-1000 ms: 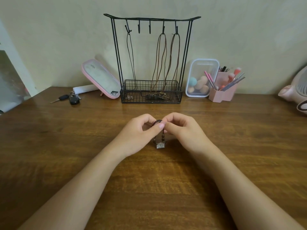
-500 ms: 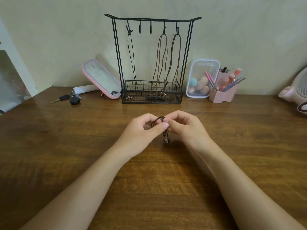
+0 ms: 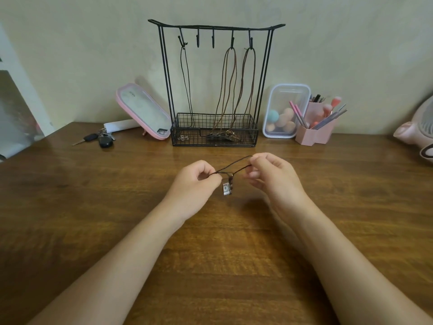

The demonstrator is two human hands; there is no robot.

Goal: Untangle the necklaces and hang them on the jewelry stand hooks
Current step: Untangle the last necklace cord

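Because the cord must be one clean loop before it will sit on a hook, I hold the necklace (image 3: 234,164) stretched above the middle of the table (image 3: 93,207). My left hand (image 3: 194,181) pinches one end between thumb and forefinger, and my right hand (image 3: 274,177) pinches the other, slightly nearer the back edge. Held taut, the strands spread and the pendant (image 3: 226,190) hangs free beside my left fingers, clear of the wood, so I judge the tangle nearly gone. The stand (image 3: 165,78) is at the middle of the back edge, against a plain pale wall. Three hung cords (image 3: 228,85) take its outer hooks, leaving two free hooks (image 3: 198,41) for this one. Along that edge, a mirror (image 3: 144,111) and keys (image 3: 100,139) lie toward the left corner. A sponge box (image 3: 284,111) and brush pot (image 3: 316,132) are right of the stand, and a pink fan (image 3: 419,127) sits at the right edge. The wood is dark brown and grained.
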